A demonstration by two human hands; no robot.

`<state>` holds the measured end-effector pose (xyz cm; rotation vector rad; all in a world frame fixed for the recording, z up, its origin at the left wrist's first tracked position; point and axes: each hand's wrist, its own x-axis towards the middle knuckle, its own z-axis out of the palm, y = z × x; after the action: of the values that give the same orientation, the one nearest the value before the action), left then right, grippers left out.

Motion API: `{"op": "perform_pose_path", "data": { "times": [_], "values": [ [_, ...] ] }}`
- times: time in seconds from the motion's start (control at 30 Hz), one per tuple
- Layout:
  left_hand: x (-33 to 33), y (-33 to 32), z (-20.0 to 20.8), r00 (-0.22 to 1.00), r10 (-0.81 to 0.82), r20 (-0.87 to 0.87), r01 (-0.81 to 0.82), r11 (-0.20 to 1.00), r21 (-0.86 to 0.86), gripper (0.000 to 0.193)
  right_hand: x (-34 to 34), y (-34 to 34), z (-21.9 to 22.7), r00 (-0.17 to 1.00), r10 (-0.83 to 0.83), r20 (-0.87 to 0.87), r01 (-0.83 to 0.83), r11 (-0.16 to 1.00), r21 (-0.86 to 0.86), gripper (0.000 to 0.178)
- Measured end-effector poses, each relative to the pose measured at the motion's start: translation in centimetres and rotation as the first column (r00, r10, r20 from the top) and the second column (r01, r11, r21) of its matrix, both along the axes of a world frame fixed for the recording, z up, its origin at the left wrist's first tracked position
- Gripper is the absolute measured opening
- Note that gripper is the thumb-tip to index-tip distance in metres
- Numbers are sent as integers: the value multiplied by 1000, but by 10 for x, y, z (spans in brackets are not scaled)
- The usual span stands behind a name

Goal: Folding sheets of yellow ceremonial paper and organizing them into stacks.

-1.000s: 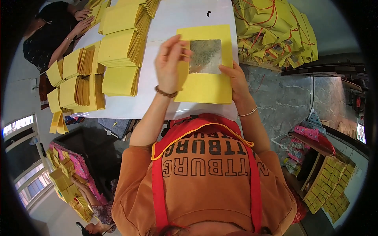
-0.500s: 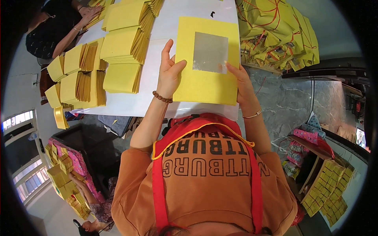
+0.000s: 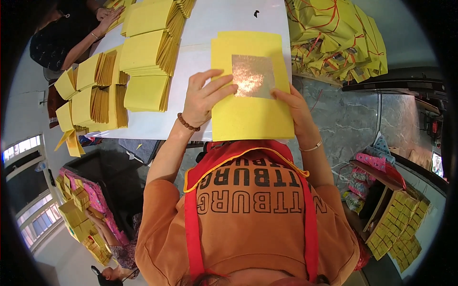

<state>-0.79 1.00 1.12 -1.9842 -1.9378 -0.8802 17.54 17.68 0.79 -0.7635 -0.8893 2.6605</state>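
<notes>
A stack of yellow joss paper sheets (image 3: 253, 117), its layers slightly out of line, is in front of my body at the table's near edge. A shiny foil square (image 3: 260, 76) sits on the top sheet and catches the light. My right hand (image 3: 296, 107) grips the right edge, thumb on top near the foil and the other fingers hidden underneath. Over the left edge, my left hand (image 3: 202, 95) has its fingers stretched out and apart, their tips at the foil's left side. Its thumb is not clearly visible.
Folded yellow paper bundles (image 3: 145, 52) stand in rows on the white table (image 3: 193, 62), to the left. A co-worker's hands (image 3: 107, 19) are at the far left. Bundles tied with red string (image 3: 334, 38) are piled at the right. Another person (image 3: 121, 252) sits lower left.
The paper has come nearer to me, and its layers now show out of line. My left hand has moved from the left edge onto the top sheet, fingers reaching the foil.
</notes>
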Motion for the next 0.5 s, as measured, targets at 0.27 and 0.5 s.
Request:
{"op": "perform_pose_path", "data": {
  "times": [0.27,0.5],
  "values": [
    [20,-20,-20,953,-18,302,43,996,-76,25,38,6,-6,990,-139,27,-60,-241,969,38],
    [18,-22,-13,902,38,430,50,980,-190,23,33,9,-14,983,104,151,-155,29,988,23]
  ]
}}
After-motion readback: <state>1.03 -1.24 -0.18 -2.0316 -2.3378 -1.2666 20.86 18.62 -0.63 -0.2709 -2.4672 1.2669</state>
